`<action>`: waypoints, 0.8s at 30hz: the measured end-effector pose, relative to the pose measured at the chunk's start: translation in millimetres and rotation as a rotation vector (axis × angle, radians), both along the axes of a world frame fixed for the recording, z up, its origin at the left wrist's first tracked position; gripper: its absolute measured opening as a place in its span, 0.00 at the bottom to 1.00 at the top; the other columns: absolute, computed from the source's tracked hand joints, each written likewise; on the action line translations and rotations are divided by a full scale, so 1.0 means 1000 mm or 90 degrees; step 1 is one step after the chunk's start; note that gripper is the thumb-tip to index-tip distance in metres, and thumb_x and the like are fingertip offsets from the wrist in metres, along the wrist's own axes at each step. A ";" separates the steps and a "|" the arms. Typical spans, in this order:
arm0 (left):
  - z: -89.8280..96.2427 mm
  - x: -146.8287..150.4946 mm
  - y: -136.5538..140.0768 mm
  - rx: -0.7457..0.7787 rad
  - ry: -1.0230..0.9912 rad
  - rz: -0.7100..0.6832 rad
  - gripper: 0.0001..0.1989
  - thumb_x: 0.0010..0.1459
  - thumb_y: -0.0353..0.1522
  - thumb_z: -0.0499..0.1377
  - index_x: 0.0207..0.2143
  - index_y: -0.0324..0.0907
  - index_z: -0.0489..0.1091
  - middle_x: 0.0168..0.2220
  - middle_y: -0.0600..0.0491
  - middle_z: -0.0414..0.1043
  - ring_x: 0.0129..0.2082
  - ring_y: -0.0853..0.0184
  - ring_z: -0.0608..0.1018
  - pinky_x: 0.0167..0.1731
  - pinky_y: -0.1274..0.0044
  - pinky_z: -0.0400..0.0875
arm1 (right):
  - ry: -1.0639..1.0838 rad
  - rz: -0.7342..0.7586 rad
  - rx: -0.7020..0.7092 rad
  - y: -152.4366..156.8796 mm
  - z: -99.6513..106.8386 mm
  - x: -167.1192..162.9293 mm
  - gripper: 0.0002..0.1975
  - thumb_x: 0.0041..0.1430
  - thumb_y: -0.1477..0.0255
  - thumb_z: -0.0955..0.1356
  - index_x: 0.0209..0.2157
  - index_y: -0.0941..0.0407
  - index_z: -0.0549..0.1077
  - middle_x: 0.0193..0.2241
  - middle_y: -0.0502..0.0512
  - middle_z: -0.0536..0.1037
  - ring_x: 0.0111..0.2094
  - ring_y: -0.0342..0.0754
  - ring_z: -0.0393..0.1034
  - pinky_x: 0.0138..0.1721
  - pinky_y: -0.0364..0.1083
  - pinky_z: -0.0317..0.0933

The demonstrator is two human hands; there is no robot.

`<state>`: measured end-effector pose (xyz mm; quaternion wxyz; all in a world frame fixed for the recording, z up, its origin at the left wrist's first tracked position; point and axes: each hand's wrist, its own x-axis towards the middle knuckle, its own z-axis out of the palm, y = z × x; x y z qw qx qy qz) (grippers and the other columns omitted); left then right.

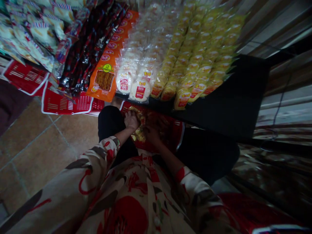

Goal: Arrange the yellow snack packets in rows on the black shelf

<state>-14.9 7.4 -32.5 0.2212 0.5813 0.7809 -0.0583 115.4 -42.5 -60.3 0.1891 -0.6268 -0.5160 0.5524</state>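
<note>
Between my knees, partly under the shelf edge, sits a red basket (179, 131) with small shiny gold-wrapped packets (140, 133) in it. My left hand (132, 121) lies on the packets at the basket's left side, its fingers spread and pointing away from me. My right hand (151, 135) reaches into the middle of the basket, close beside the left one. Shadow covers its fingers, so whether they grip a packet cannot be made out. Darker wrapped items (162, 122) fill the basket's right part, dim and unclear.
Above the basket, a black shelf (219, 110) bears rows of white rice cracker packs (140, 89), yellow cracker packs (182, 97), an orange snack bag (105, 78), dark red packets (81, 65) and white packets (45, 32). More red baskets (65, 102) stand at left over tiled floor (48, 139).
</note>
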 end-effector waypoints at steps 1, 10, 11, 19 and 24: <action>-0.002 0.000 0.003 -0.024 0.014 -0.009 0.26 0.54 0.27 0.54 0.56 0.32 0.61 0.54 0.37 0.62 0.54 0.52 0.63 0.50 0.68 0.61 | 0.010 0.003 0.004 0.003 -0.001 -0.003 0.12 0.56 0.74 0.62 0.35 0.54 0.76 0.36 0.55 0.79 0.38 0.49 0.72 0.46 0.48 0.62; -0.002 -0.003 0.003 -0.039 0.074 -0.120 0.18 0.56 0.28 0.52 0.49 0.33 0.67 0.53 0.36 0.63 0.54 0.50 0.62 0.50 0.65 0.60 | 0.041 -0.033 -0.012 0.013 -0.010 -0.010 0.12 0.54 0.73 0.60 0.32 0.55 0.74 0.33 0.54 0.79 0.36 0.48 0.71 0.45 0.48 0.64; -0.001 -0.002 0.001 -0.020 0.068 -0.134 0.18 0.56 0.29 0.53 0.49 0.32 0.67 0.52 0.36 0.63 0.54 0.49 0.62 0.50 0.65 0.59 | 0.038 -0.050 -0.011 0.014 -0.010 -0.008 0.12 0.54 0.72 0.60 0.33 0.55 0.74 0.34 0.55 0.79 0.37 0.49 0.71 0.46 0.49 0.63; 0.014 0.010 -0.016 0.056 -0.141 -0.179 0.23 0.53 0.29 0.54 0.53 0.33 0.64 0.50 0.38 0.65 0.52 0.54 0.67 0.54 0.68 0.60 | 0.075 -0.208 0.017 0.020 -0.013 0.010 0.19 0.59 0.62 0.60 0.48 0.53 0.72 0.50 0.58 0.73 0.55 0.50 0.65 0.60 0.51 0.52; 0.032 0.008 -0.022 0.034 -0.343 -0.107 0.22 0.53 0.29 0.54 0.51 0.34 0.62 0.42 0.45 0.71 0.43 0.61 0.73 0.47 0.71 0.67 | 0.104 -0.189 0.017 0.014 0.006 0.031 0.19 0.55 0.63 0.65 0.48 0.52 0.73 0.49 0.57 0.75 0.52 0.52 0.68 0.56 0.54 0.58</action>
